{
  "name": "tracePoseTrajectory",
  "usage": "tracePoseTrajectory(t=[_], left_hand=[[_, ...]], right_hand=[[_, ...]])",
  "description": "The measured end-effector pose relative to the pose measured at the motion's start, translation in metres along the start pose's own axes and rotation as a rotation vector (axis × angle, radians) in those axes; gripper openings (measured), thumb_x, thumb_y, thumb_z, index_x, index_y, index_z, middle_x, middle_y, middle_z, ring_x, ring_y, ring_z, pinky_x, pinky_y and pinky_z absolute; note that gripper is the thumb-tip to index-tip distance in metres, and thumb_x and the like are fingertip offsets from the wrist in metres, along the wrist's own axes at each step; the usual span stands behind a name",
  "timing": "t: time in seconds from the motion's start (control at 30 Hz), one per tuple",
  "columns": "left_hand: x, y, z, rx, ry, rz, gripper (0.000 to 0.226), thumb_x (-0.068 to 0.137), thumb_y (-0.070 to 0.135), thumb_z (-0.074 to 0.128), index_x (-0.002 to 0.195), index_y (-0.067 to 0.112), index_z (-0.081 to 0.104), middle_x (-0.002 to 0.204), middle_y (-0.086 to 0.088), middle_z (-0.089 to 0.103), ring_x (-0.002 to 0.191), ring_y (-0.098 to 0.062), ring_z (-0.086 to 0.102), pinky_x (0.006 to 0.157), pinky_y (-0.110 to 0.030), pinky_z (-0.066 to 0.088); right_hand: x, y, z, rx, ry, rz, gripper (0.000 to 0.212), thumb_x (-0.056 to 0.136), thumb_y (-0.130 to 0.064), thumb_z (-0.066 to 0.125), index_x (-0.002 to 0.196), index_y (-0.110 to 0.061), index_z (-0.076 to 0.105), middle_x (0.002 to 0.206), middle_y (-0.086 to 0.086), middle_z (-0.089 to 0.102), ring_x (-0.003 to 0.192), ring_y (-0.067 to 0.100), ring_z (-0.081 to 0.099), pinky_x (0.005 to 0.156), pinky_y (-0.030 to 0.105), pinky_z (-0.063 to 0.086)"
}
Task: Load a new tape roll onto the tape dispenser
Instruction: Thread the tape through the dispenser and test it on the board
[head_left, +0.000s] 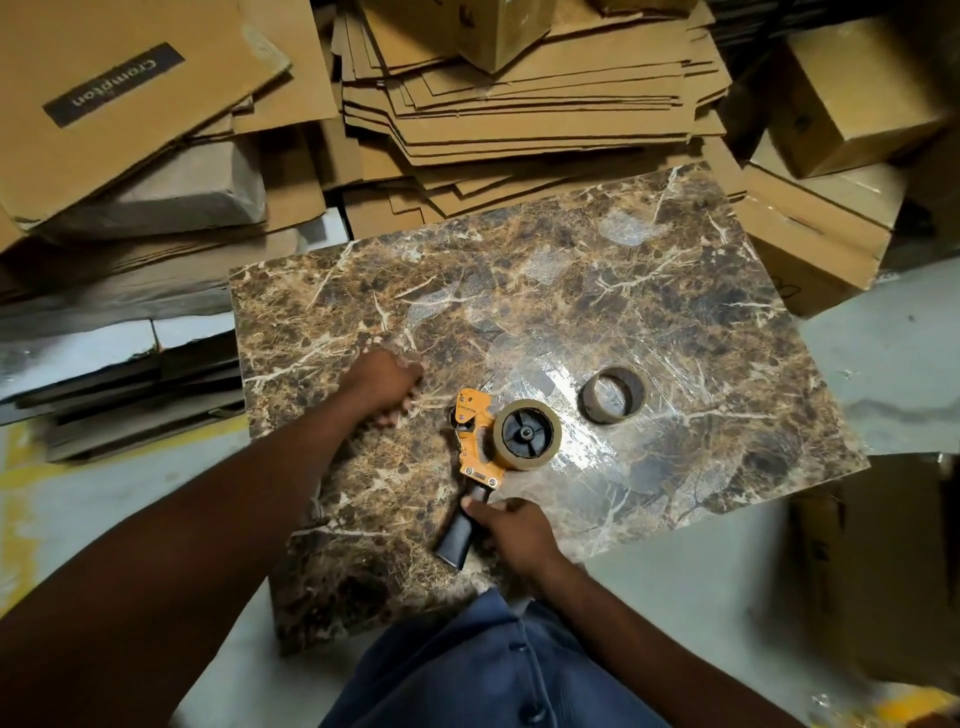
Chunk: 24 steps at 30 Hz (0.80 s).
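Observation:
An orange tape dispenser (474, 436) with a black handle lies on the brown marbled table (649, 291). A brown tape roll (527, 435) sits on its black hub. My right hand (511, 535) grips the black handle at the near table edge. Just left of the dispenser's front end, my left hand (384, 382) is blurred, its fingers curled near the tabletop; whether it holds a tape end is unclear. An empty cardboard tape core (613, 395) stands on the table to the right of the dispenser.
Stacks of flattened cardboard (519, 88) lie beyond the table's far edge. More flat cartons (130, 130) pile up at the left, and closed boxes (852, 98) at the right. Grey floor (883, 353) surrounds the table.

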<state>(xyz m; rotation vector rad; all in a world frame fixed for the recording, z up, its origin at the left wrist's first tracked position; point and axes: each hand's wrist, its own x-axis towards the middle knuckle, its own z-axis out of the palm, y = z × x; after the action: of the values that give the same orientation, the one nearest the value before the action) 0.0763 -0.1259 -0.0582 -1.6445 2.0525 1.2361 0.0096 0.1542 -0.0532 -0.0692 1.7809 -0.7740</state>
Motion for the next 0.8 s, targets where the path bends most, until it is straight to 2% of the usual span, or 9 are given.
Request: tracePoseTrajectory(t=[0.1, 0.17, 0.23, 0.27, 0.3, 0.4, 0.53, 0.67, 0.8], left_hand=[[-0.009, 0.011, 0.011, -0.198, -0.235, -0.152, 0.055, 0.102, 0.060, 0.059, 0.107, 0.007, 0.069, 0.081, -0.015, 0.081, 0.062, -0.032, 0.075, 0.055, -0.038, 0.062], [-0.011, 0.016, 0.019, -0.206, -0.382, -0.150, 0.057, 0.101, 0.065, 0.056, 0.120, 0.012, 0.067, 0.095, -0.016, 0.081, 0.069, -0.031, 0.077, 0.060, -0.040, 0.063], [-0.014, 0.019, 0.023, -0.207, -0.450, -0.118, 0.051, 0.105, 0.059, 0.054, 0.129, 0.015, 0.065, 0.106, -0.015, 0.077, 0.079, -0.031, 0.078, 0.068, -0.045, 0.067], [-0.016, 0.019, 0.024, -0.223, -0.461, -0.107, 0.044, 0.107, 0.054, 0.053, 0.130, 0.018, 0.064, 0.109, -0.015, 0.076, 0.083, -0.032, 0.078, 0.073, -0.048, 0.067], [-0.018, 0.019, 0.025, -0.243, -0.463, -0.102, 0.036, 0.109, 0.048, 0.052, 0.132, 0.022, 0.062, 0.112, -0.016, 0.075, 0.086, -0.033, 0.079, 0.076, -0.049, 0.067], [-0.015, 0.013, 0.027, -0.308, -0.457, -0.124, 0.035, 0.111, 0.033, 0.052, 0.143, 0.023, 0.060, 0.121, -0.021, 0.073, 0.088, -0.033, 0.080, 0.076, -0.049, 0.068], [-0.018, 0.009, 0.030, -0.419, -0.462, -0.176, 0.037, 0.112, 0.029, 0.049, 0.148, 0.023, 0.057, 0.124, -0.023, 0.073, 0.091, -0.035, 0.081, 0.075, -0.049, 0.068], [-0.025, 0.003, 0.032, -0.519, -0.508, -0.298, 0.046, 0.111, 0.050, 0.039, 0.134, 0.019, 0.064, 0.124, -0.022, 0.074, 0.100, -0.042, 0.079, 0.081, -0.052, 0.067], [-0.025, -0.007, 0.034, -0.615, -0.570, -0.362, 0.067, 0.100, 0.073, 0.046, 0.128, 0.016, 0.067, 0.118, -0.019, 0.079, 0.102, -0.042, 0.078, 0.073, -0.042, 0.065]], right_hand=[[0.008, -0.003, 0.012, 0.262, -0.128, 0.106, 0.036, 0.071, -0.037, 0.092, 0.077, -0.009, 0.070, 0.068, 0.010, 0.066, 0.046, 0.018, 0.054, 0.049, 0.027, 0.042], [0.017, -0.006, 0.020, 0.384, -0.178, 0.172, 0.032, 0.074, -0.022, 0.091, 0.089, 0.000, 0.074, 0.080, 0.015, 0.073, 0.047, 0.016, 0.061, 0.044, 0.023, 0.046], [0.031, -0.006, 0.027, 0.435, -0.217, 0.192, 0.060, 0.054, -0.030, 0.100, 0.095, 0.006, 0.075, 0.093, 0.020, 0.076, 0.069, 0.028, 0.073, 0.067, 0.038, 0.063], [0.039, -0.002, 0.029, 0.459, -0.225, 0.196, 0.072, 0.044, -0.034, 0.102, 0.099, 0.006, 0.076, 0.097, 0.021, 0.076, 0.080, 0.034, 0.073, 0.083, 0.047, 0.061], [0.044, 0.000, 0.031, 0.482, -0.235, 0.198, 0.074, 0.042, -0.034, 0.103, 0.100, 0.004, 0.077, 0.096, 0.020, 0.075, 0.083, 0.035, 0.071, 0.088, 0.051, 0.057], [0.042, -0.001, 0.030, 0.486, -0.225, 0.225, 0.052, 0.059, -0.023, 0.097, 0.099, 0.003, 0.075, 0.091, 0.020, 0.072, 0.079, 0.033, 0.068, 0.082, 0.047, 0.057], [0.038, 0.004, 0.024, 0.535, -0.204, 0.210, 0.035, 0.071, -0.017, 0.087, 0.096, 0.004, 0.074, 0.088, 0.026, 0.069, 0.073, 0.035, 0.065, 0.075, 0.047, 0.056], [0.028, 0.005, 0.013, 0.517, -0.174, 0.073, 0.024, 0.070, -0.014, 0.084, 0.081, 0.004, 0.073, 0.066, 0.020, 0.062, 0.057, 0.029, 0.055, 0.062, 0.041, 0.048], [0.016, 0.003, -0.003, 0.265, -0.049, -0.123, 0.016, 0.077, -0.014, 0.083, 0.079, 0.000, 0.076, 0.067, 0.017, 0.071, 0.058, 0.027, 0.061, 0.056, 0.037, 0.049]])
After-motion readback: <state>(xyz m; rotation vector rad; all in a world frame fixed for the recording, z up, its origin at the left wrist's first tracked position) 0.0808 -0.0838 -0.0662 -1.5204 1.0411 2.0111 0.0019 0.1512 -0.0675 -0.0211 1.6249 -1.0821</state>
